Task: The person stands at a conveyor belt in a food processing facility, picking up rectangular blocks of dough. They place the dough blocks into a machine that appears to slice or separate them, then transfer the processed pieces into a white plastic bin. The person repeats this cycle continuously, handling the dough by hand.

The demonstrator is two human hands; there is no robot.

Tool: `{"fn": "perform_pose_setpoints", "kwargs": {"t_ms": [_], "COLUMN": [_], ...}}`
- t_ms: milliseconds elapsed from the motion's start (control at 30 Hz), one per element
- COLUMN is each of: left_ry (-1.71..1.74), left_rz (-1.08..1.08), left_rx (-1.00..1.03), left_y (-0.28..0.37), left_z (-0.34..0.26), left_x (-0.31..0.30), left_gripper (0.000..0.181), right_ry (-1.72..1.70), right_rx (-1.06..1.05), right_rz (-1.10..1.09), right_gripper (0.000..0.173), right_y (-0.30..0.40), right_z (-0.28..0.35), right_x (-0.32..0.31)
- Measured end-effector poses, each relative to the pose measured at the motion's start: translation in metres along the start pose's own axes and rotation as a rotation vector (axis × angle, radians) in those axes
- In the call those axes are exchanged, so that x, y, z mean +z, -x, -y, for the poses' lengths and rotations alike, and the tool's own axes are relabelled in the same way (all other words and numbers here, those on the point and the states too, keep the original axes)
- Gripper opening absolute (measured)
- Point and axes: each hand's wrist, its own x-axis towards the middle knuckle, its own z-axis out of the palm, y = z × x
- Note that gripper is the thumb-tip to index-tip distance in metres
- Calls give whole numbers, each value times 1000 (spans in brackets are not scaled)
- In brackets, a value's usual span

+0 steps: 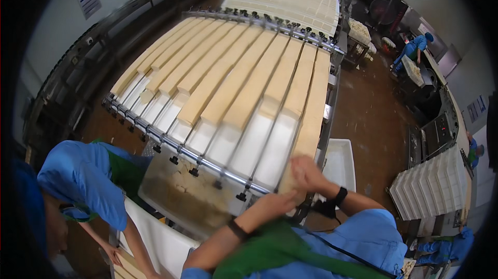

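Long cream-coloured strips of a tofu-like food (218, 94) lie side by side on a white conveyor belt (249, 150), parted by thin metal guide rods. The rightmost strip (309, 131) reaches past the others to the belt's near right corner. My right hand (305, 170) is on the near end of that strip, fingers bent around it and blurred. Lower down, my left hand (287, 201) holds the same end from the left and below; its fingertips are partly hidden.
A steel bar with black knobs (194, 170) crosses the belt's near end, above a bin of scraps (186, 189). At left a co-worker (83, 177) handles strips in a white crate. White stacked crates (430, 185) and a white tub (342, 162) stand right.
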Motion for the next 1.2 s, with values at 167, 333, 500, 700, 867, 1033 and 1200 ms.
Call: {"fn": "perform_pose_setpoints", "kwargs": {"t_ms": [167, 333, 500, 700, 867, 1033, 1200], "left_ry": [89, -24, -198, -69, -195, -318, -85], "left_rz": [-122, -281, -600, -374, -413, -851, -365], "left_rx": [-198, -718, -1044, -1239, -1171, -747, -1389], "left_y": [55, 145, 199, 254, 255, 324, 243], "left_z": [12, 9, -24, -60, -61, 4, -71], "left_x": [-43, -75, -44, 14, 28, 75, 16], "left_gripper": [15, 35, 30, 39, 31, 21, 29], "right_ry": [250, 331, 295, 483, 308, 120, 191], "right_rx": [-409, -274, -294, -215, -258, -308, -203], "right_rz": [163, 51, 20, -66, 45, 245, 194], "right_gripper": [28, 31, 23, 22, 27, 48, 52], "right_y": [34, 47, 43, 41, 51, 60, 76], "right_z": [51, 41, 47, 47, 19, 36, 28], "right_x": [14, 24, 27, 19, 43, 41, 52]}}
